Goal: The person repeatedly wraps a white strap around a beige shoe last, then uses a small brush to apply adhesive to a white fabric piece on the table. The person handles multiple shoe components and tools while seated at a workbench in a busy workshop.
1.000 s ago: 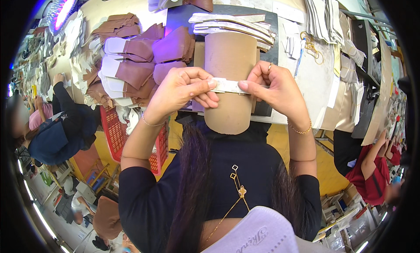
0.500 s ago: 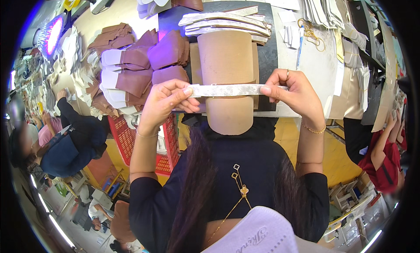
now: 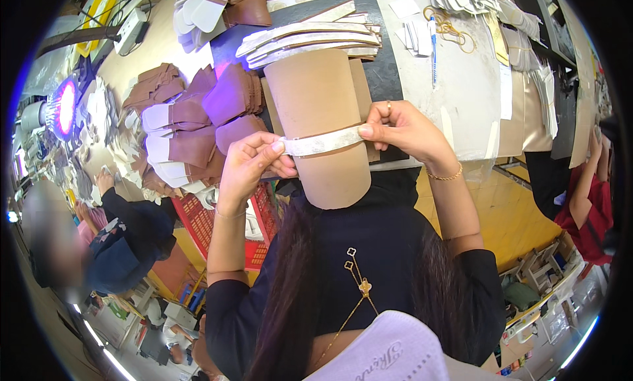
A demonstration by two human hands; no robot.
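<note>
Across the curved tan form (image 3: 316, 94), near the middle of the scene, holding a whitish strip (image 3: 323, 144) crosswise, slightly arched over the rounded top, with a thin brown edge showing along the far side. Lying nearer to the form's near end than to its far end, with bare tan surface on both sides. Cannot tell from above whether touching the form along the full length.

At the strip's left end, pinching with the left hand (image 3: 254, 158), thumb uppermost, remaining fingers loosely curled beside the form. At the right end, pinching with the right hand (image 3: 409, 134), thumb pressed on top, fingers bent, wearing a gold ring (image 3: 389, 107) and, at the wrist, a gold bracelet (image 3: 446, 174). Both clamped on the same strip, apart from each other.

Just beyond the form's far end, piled crosswise: more whitish strips (image 3: 316, 39). Spread beneath on the worktable (image 3: 422, 104): a black mat (image 3: 388, 68).

To the left, lying in overlapping stacks: brown pieces (image 3: 227, 97), some with white ends. Farther left: a glowing lamp (image 3: 64, 111). On the far right, lying near one another: a blue pen (image 3: 434, 51), a yellowish tangle of bands (image 3: 452, 33) and small white slips (image 3: 417, 38).

Below the near table edge, left: a red basket (image 3: 196, 217). At the far right: a co-worker in red (image 3: 587, 213).
</note>
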